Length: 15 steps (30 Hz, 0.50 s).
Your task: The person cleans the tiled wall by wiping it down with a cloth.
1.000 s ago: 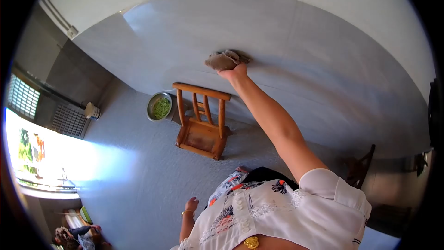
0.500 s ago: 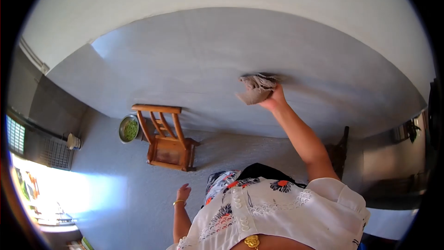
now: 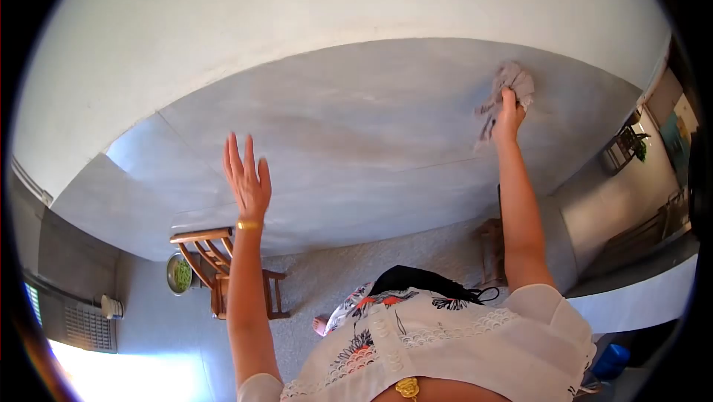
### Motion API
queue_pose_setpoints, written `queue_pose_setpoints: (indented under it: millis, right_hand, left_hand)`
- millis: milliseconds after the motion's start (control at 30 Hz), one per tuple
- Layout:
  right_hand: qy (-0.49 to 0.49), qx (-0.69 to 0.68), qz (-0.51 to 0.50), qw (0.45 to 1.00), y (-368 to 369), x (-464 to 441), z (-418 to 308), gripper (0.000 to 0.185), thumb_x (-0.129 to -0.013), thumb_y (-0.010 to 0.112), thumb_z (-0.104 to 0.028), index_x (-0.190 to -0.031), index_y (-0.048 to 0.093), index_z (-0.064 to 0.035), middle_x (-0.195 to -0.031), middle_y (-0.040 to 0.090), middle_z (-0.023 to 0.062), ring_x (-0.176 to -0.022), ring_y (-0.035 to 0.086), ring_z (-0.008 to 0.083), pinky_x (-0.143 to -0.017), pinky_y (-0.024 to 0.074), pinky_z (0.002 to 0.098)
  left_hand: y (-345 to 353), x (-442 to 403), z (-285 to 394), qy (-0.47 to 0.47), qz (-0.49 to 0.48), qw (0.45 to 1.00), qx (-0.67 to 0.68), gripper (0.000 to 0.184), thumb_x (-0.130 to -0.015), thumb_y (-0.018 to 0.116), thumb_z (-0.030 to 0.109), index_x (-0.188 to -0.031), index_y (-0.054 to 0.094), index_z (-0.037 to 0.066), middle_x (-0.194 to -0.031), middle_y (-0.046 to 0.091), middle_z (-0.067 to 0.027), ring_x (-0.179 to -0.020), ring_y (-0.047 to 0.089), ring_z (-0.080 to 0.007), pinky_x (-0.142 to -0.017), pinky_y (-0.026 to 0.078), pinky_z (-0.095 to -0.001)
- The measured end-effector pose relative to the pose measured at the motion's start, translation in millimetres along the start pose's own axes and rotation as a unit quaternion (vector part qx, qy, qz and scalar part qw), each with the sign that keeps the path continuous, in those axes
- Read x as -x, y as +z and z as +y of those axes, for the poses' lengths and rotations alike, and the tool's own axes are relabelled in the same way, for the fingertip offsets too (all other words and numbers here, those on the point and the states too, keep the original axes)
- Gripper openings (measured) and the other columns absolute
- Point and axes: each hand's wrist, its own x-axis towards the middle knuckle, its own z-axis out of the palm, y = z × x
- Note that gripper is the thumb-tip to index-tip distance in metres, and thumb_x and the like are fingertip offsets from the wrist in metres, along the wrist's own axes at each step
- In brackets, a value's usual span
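My right hand (image 3: 508, 118) is closed round a crumpled grey-brown cloth (image 3: 512, 84), high on the right part of the grey wall panel (image 3: 349, 127). Part of the cloth hangs down beside the wrist and looks blurred. My left hand (image 3: 248, 183) is raised in front of the panel's left part with fingers stretched out and nothing in it. A gold bracelet circles that wrist. Whether the left fingertips touch the wall, I cannot tell.
Behind my left forearm is a wooden chair (image 3: 204, 242), partly hidden. A metal bowl of green vegetables (image 3: 180, 274) stands beside it. Another dark wooden seat (image 3: 490, 246) is by my right arm. At lower right there is a blue object (image 3: 611, 361).
My right hand has moved up and to the right along the wall with the cloth. My left hand has risen from beside my body to in front of the panel. The view has shifted.
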Motion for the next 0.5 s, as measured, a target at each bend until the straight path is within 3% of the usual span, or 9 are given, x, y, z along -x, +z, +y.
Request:
queue_pose_setpoints:
  millis: [67,133,200,233,300,333,400,433,500]
  right_hand:
    - [-0.280,0.054,0.084,0.955,9,-24,15,0.040,-0.073,0.056,-0.009,-0.111,0.048,-0.0014,-0.108,0.052,0.0085,-0.096,0.050,0.0183,-0.082,0.0402,0.0287]
    - [-0.417,0.265,0.140,0.858,18,-28,29,0.052,-0.068,0.057,-0.008,-0.119,0.045,-0.0053,-0.118,0.045,0.0140,-0.107,0.043,0.0268,-0.088,0.0350,0.0362]
    - [-0.349,0.461,0.162,0.800,52,8,43,0.060,-0.062,0.060,-0.009,-0.121,0.046,-0.0111,-0.122,0.041,0.0176,-0.113,0.036,0.0332,-0.092,0.0294,0.0432]
    - [-0.396,0.448,0.160,0.785,72,23,50,0.059,-0.062,0.062,-0.013,-0.120,0.048,-0.0154,-0.123,0.039,0.0171,-0.113,0.034,0.0361,-0.090,0.0300,0.0461]
    - [-0.462,0.429,0.095,0.770,100,57,63,0.046,-0.067,0.060,-0.014,-0.112,0.055,-0.0167,-0.120,0.041,0.0184,-0.111,0.036,0.0365,-0.087,0.0312,0.0454]
    - [-0.480,0.422,0.017,0.769,107,75,61,0.043,-0.067,0.060,-0.015,-0.109,0.057,-0.0200,-0.119,0.043,0.0151,-0.109,0.038,0.0345,-0.086,0.0312,0.0448]
    - [-0.512,0.460,-0.183,0.701,101,94,65,0.042,-0.065,0.062,-0.018,-0.106,0.057,-0.0244,-0.119,0.045,0.0092,-0.109,0.039,0.0312,-0.085,0.0311,0.0438]
    - [-0.514,0.464,-0.178,0.700,94,88,67,0.042,-0.065,0.062,-0.018,-0.106,0.057,-0.0244,-0.119,0.045,0.0092,-0.109,0.039,0.0312,-0.085,0.0311,0.0438]
    - [-0.596,0.461,-0.259,0.605,71,71,69,0.040,-0.064,0.062,-0.020,-0.103,0.056,-0.0272,-0.119,0.045,0.0044,-0.108,0.040,0.0281,-0.086,0.0304,0.0431]
  left_hand:
    - [19,-36,9,0.020,0.028,0.999,-0.016,0.048,-0.085,0.048,0.015,-0.130,0.037,0.009,-0.138,0.025,-0.0192,-0.126,0.024,-0.0376,-0.100,0.022,-0.0500]
    - [35,-63,22,-0.022,0.038,0.998,-0.035,0.053,-0.087,0.043,0.027,-0.135,0.029,0.009,-0.141,0.016,-0.0194,-0.130,0.014,-0.0374,-0.102,0.010,-0.0537]
    - [65,-69,24,-0.051,0.070,0.995,-0.039,0.056,-0.087,0.041,0.032,-0.136,0.026,0.010,-0.142,0.013,-0.0190,-0.131,0.009,-0.0366,-0.102,0.006,-0.0550]
    - [77,-70,28,-0.084,0.102,0.990,-0.045,0.059,-0.087,0.039,0.036,-0.137,0.023,0.010,-0.143,0.010,-0.0186,-0.133,0.004,-0.0357,-0.101,0.002,-0.0562]
    - [86,-70,28,-0.104,0.114,0.988,-0.005,0.063,-0.086,0.037,0.042,-0.138,0.021,0.010,-0.144,0.007,-0.0179,-0.133,0.002,-0.0341,-0.100,-0.002,-0.0570]
    - [89,-68,22,-0.103,0.122,0.987,-0.034,0.064,-0.086,0.036,0.044,-0.138,0.021,0.010,-0.144,0.007,-0.0176,-0.133,0.002,-0.0340,-0.100,-0.004,-0.0566]
    - [97,-64,7,-0.096,0.127,0.985,-0.071,0.065,-0.086,0.032,0.048,-0.138,0.021,0.010,-0.144,0.006,-0.0171,-0.134,0.002,-0.0327,-0.101,-0.007,-0.0540]
    - [97,-63,6,-0.092,0.128,0.985,-0.066,0.065,-0.086,0.032,0.048,-0.138,0.021,0.010,-0.144,0.006,-0.0171,-0.134,0.002,-0.0327,-0.101,-0.007,-0.0540]
    - [97,-63,5,-0.075,0.153,0.981,-0.090,0.065,-0.086,0.029,0.050,-0.138,0.023,0.011,-0.144,0.009,-0.0171,-0.134,0.004,-0.0317,-0.102,-0.009,-0.0509]
